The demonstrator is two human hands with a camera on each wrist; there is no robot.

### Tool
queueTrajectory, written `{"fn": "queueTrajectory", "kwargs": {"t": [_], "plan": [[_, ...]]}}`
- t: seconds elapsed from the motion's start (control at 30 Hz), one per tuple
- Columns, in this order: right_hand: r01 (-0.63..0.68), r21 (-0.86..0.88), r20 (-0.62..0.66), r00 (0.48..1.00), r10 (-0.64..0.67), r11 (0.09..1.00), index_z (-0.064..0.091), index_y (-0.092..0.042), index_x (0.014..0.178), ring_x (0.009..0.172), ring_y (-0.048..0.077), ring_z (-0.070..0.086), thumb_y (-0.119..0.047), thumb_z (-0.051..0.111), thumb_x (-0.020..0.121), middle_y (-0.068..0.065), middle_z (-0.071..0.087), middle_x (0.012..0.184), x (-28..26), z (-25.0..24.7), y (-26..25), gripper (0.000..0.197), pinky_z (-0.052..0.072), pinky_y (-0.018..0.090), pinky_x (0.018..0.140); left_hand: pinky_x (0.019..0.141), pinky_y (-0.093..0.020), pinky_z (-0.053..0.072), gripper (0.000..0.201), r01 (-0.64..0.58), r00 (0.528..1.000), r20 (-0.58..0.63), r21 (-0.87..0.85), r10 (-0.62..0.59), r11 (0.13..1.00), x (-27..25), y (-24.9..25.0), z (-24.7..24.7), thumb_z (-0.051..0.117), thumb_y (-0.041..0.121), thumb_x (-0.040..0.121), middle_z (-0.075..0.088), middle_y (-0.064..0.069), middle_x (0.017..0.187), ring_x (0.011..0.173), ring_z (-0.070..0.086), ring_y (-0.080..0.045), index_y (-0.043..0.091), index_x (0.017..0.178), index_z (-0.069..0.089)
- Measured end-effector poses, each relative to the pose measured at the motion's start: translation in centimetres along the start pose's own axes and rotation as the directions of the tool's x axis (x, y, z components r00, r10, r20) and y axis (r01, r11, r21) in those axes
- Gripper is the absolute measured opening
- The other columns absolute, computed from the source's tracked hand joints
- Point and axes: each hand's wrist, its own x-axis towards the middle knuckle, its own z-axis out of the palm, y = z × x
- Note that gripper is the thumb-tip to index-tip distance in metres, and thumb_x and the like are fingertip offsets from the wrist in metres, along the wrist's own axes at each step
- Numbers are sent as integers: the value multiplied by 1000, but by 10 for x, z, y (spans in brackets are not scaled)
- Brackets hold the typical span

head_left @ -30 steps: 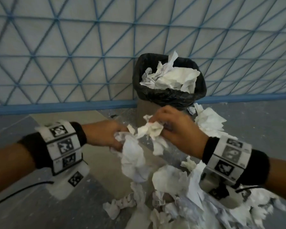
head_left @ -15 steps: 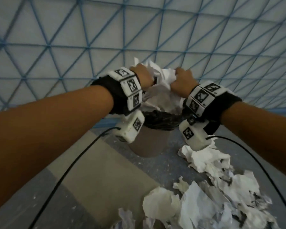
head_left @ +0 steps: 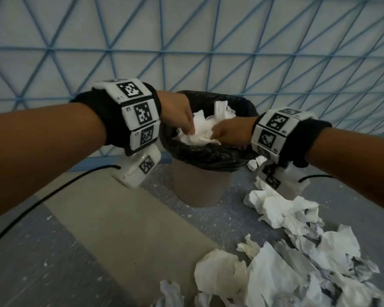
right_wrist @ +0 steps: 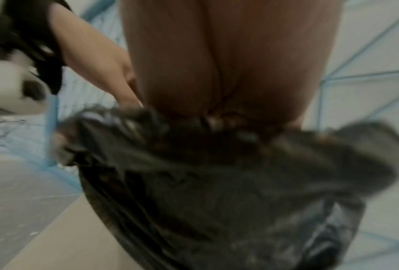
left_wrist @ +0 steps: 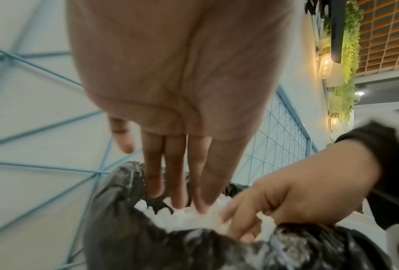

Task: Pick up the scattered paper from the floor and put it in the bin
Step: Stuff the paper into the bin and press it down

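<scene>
The bin [head_left: 200, 187] is beige with a black liner [head_left: 208, 151] and stands against the wall, filled with crumpled white paper [head_left: 201, 135]. My left hand [head_left: 182, 118] reaches into it from the left. In the left wrist view the left hand's straight fingers [left_wrist: 175, 175] press down on the paper in the bin [left_wrist: 189, 218]. My right hand [head_left: 227, 132] comes in from the right, and the right hand's fingers [left_wrist: 242, 224] push on the same paper. The right wrist view is blurred, and the liner [right_wrist: 217, 173] hides the fingers. More scattered paper [head_left: 286, 273] lies on the floor.
A white wall with a blue triangle grid [head_left: 186, 52] rises right behind the bin. The grey speckled floor [head_left: 42, 273] has a beige strip [head_left: 120, 229] left of the paper pile. Black cables [head_left: 53, 193] hang from both wrist units.
Both hands lifted a bundle of paper from the floor pile up over the bin. They have now come down into the bin and let go, pressing the paper in.
</scene>
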Motion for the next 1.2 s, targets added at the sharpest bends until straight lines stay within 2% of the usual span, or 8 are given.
{"fn": "queueTrajectory", "kwargs": {"t": [0.2,0.37,0.47,0.57,0.7,0.83,1.0,1.2], "plan": [[16,-15,85,996,-15,1000,50,-10,131,128,26,45,-19,44,95,10,49,141,-3,-10,-5,37,32,32,110,59,6,39,24,-147,933,-353,-179,76,973,-22,-13,24,60,8,84,65,6,90,84,56,-3,16,103,72],[74,110,-482,876,-12,991,61,-10,117,121,28,46,-7,41,91,15,52,132,-61,-34,-13,33,35,31,101,68,-7,42,16,-327,681,-727,-414,-92,849,-70,-44,77,51,7,79,56,13,83,70,50,9,19,87,57],[217,53,-731,673,-109,975,62,-5,97,104,32,47,-8,42,80,19,51,103,-92,11,-27,27,31,29,85,68,-4,37,24,-260,805,-591,-435,-56,862,-96,-65,132,50,14,77,48,10,82,72,48,12,37,75,43],[350,47,-553,789,-267,936,59,-4,84,91,28,45,-20,32,77,18,52,92,-104,82,-44,31,30,30,76,78,-14,44,28,-137,983,-165,-329,86,934,-118,-67,186,59,11,86,44,1,106,90,46,-4,36,93,50],[223,-146,97,973,-211,964,52,-13,118,112,37,44,-19,38,85,22,44,127,-101,188,-47,37,43,42,80,110,-37,31,62,-163,941,286,-87,182,983,-137,-48,245,59,28,87,15,-3,150,135,23,-28,41,139,28],[64,-191,448,893,29,979,5,-42,144,135,46,16,-24,56,88,9,1,155,-97,249,-44,77,32,55,105,111,-48,33,79,-280,842,499,81,205,956,-141,-34,285,62,28,83,-10,-3,157,142,7,-35,45,143,13],[64,-72,290,956,-40,995,37,-17,135,122,37,41,-10,52,88,16,31,138,-92,263,-44,50,39,42,100,96,-37,40,48,-225,893,415,79,173,971,-144,-31,300,45,14,92,27,-10,145,124,38,-30,25,138,35],[35,231,-13,999,-33,972,61,-3,110,111,33,53,7,46,83,18,51,121,-92,235,-42,33,44,39,95,89,-30,40,41,-46,982,157,-318,100,947,-148,-35,291,54,-1,84,44,-18,123,110,51,-30,5,124,50]]}}
